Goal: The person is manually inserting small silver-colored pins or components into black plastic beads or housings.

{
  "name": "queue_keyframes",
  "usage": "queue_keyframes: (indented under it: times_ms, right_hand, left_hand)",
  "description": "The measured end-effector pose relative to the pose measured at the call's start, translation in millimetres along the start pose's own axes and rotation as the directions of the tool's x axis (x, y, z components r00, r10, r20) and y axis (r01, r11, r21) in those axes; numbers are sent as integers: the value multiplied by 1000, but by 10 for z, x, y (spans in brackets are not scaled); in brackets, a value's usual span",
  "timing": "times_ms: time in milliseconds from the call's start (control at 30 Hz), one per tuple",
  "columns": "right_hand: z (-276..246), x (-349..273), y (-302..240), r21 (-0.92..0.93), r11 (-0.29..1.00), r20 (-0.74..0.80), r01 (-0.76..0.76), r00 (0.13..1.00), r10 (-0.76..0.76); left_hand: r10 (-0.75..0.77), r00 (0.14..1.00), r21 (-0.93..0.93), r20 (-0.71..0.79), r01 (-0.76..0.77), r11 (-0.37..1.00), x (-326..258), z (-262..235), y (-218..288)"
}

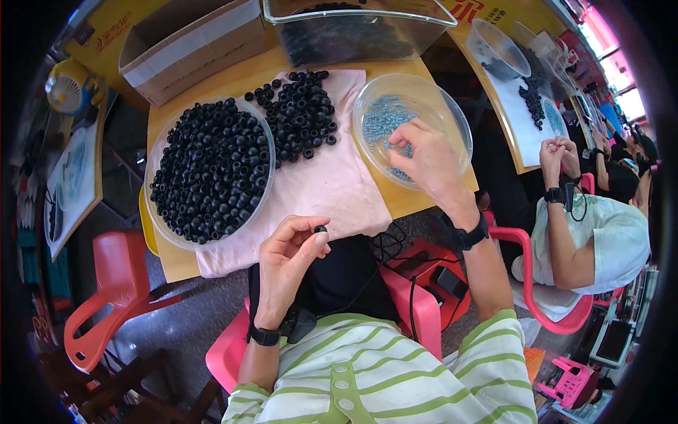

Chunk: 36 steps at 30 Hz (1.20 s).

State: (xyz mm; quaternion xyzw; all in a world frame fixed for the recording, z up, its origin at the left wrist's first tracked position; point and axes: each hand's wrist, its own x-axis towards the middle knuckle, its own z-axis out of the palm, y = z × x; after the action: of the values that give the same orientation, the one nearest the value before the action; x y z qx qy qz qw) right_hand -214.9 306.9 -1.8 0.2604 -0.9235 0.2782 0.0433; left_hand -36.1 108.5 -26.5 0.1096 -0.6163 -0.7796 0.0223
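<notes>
My left hand [284, 260] is raised over my lap near the table's front edge. Its thumb and forefinger pinch a small black ring-shaped bead [320, 229]. My right hand [426, 160] reaches into a clear round bowl [460, 134] of small bluish metallic pieces [385, 116]. Its fingertips are drawn together at the pieces; whatever is between them is hidden. On the left a clear round tub [271, 166] is heaped with black beads [212, 169] that have holes. More loose black beads [302, 113] lie beside it on a pink cloth [328, 191].
At the back stand a cardboard box [194, 53] and a clear bin [424, 21] holding dark pieces. A red chair [120, 272] is at the left. On the right a co-worker [600, 240] sits at another table [512, 134] bearing similar parts. Cables hang below my table.
</notes>
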Motion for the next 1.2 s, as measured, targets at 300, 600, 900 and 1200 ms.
queue_keyframes:
  times_ms: [300, 600, 900, 1200]
  right_hand:
    - [240, -302, -602, 106, 969, 43, 222, 973, -228]
    - [522, -436, -595, 264, 955, 70, 134, 985, -157]
    - [566, -424, -556, 322, 939, 42, 120, 989, -141]
    - [470, -412, -562, 708, 666, 308, -237, 951, 11]
  left_hand:
    - [-16, 993, -30, -116, 12, 999, 111, -50, -47]
    - [-113, 993, -241, 27, 116, 964, 129, -149, -9]
    - [180, 976, 538, -119, -89, 838, 249, 11, 5]
    - [260, 960, 522, -105, -169, 836, 303, 10, -36]
